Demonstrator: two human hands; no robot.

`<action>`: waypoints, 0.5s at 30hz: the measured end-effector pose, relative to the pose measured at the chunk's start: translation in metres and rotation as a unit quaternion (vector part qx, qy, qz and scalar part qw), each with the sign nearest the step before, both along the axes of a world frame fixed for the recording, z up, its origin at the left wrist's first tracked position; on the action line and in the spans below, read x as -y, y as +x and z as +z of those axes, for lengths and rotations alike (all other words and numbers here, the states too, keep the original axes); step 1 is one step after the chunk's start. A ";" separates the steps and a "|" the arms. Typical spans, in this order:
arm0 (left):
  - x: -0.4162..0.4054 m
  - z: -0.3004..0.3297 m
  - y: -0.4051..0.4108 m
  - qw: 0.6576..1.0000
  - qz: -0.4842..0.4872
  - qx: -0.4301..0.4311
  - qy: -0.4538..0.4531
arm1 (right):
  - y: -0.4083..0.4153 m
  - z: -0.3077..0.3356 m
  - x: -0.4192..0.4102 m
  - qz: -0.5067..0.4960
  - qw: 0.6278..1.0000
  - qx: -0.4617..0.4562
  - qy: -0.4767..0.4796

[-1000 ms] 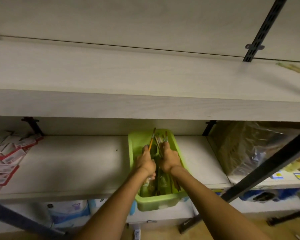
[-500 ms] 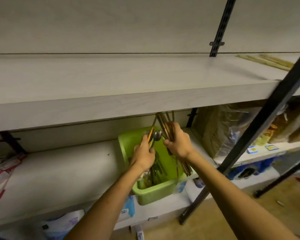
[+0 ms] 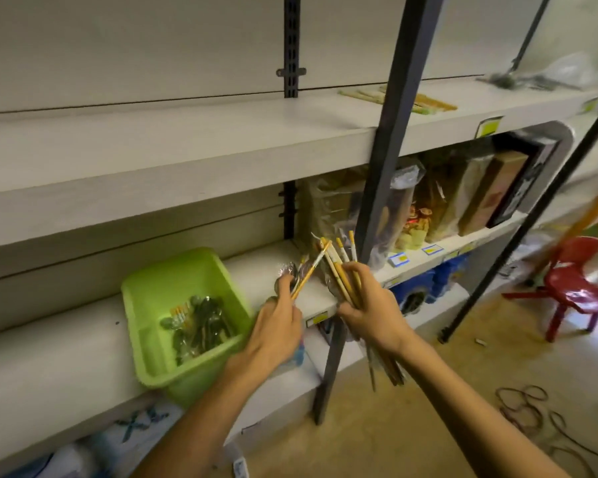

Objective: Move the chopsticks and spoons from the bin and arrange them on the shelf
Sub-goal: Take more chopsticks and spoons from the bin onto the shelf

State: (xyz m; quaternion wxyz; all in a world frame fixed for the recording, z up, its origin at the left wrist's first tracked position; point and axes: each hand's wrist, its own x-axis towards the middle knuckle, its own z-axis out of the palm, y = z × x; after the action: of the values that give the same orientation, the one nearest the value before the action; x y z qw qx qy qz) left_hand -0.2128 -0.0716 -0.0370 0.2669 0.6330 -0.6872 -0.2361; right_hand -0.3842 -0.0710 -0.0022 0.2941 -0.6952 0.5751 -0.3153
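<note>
One green bin (image 3: 159,298) sits on the lower shelf (image 3: 49,367), wrapped spoons (image 3: 201,322) heaped inside, too tangled to count. Right of the bin, the left hand (image 3: 277,326) pinches one chopstick (image 3: 311,270); further right, the right hand (image 3: 370,305) clutches a chopstick bundle (image 3: 342,270).

The bin (image 3: 187,298) is bright lime green, and the wrapped spoons (image 3: 201,322) lying in it look dark grey-green with a glint of clear film. The chopsticks (image 3: 342,274) are pale wood with yellow-orange bands near their tips. The shelf (image 3: 173,157) boards are a washed whitish-grey woodgrain, crossed by a dark grey metal post (image 3: 387,139). Price tags (image 3: 487,127) on the shelf edge are yellow. A chair (image 3: 573,284) is glossy red, and the floor (image 3: 377,432) is mottled tan.
</note>
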 end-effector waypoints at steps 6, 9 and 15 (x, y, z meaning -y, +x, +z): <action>-0.012 0.003 -0.109 0.998 -0.055 -0.040 0.000 | -0.112 -0.001 -0.025 -0.042 0.999 -0.005 -0.004; -0.004 0.014 -0.161 0.993 -0.094 -0.063 -0.018 | -0.162 0.009 -0.027 -0.071 0.997 0.007 -0.017; 0.039 0.065 -0.248 0.980 -0.152 -0.116 -0.055 | -0.241 0.056 -0.003 -0.112 0.990 0.048 -0.069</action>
State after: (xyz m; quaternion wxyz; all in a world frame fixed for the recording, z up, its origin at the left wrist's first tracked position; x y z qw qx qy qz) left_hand -0.4611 -0.1105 0.0281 0.3399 0.4737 -0.7521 -0.3075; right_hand -0.6257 -0.0677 0.0537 0.2355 -0.6293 0.6111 -0.4184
